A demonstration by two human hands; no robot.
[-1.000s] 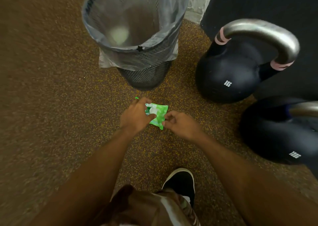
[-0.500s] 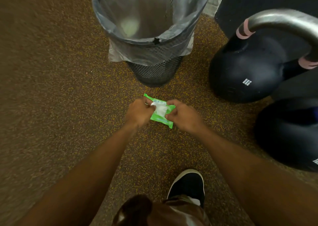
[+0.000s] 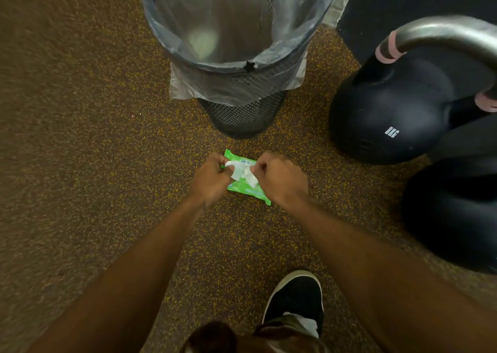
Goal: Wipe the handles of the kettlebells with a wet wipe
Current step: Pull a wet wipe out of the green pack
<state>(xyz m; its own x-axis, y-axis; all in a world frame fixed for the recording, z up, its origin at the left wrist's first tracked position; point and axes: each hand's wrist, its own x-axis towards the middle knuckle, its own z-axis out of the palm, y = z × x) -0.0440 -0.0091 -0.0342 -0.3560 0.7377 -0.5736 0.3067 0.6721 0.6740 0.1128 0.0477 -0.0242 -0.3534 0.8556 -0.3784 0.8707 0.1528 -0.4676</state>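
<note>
A green pack of wet wipes [image 3: 246, 189] lies on the speckled floor in front of me. My left hand [image 3: 211, 179] grips its left side and flap. My right hand [image 3: 282, 181] pinches a white wet wipe [image 3: 243, 172] that sticks up out of the pack's opening. To the right stands a black kettlebell marked 8KG [image 3: 390, 116] with a steel handle [image 3: 443, 36] banded in pink. A second black kettlebell [image 3: 451, 218] sits nearer at the right edge, its handle out of view.
A black mesh bin [image 3: 242, 116] lined with a clear plastic bag stands just beyond the pack, with a pale wad inside. My black shoe [image 3: 295, 299] is planted below the hands. A dark mat lies behind the kettlebells.
My right hand moved from the pack's right edge onto its top and now pulls a white wipe up out of the opening. The view shifted slightly left and closer.
</note>
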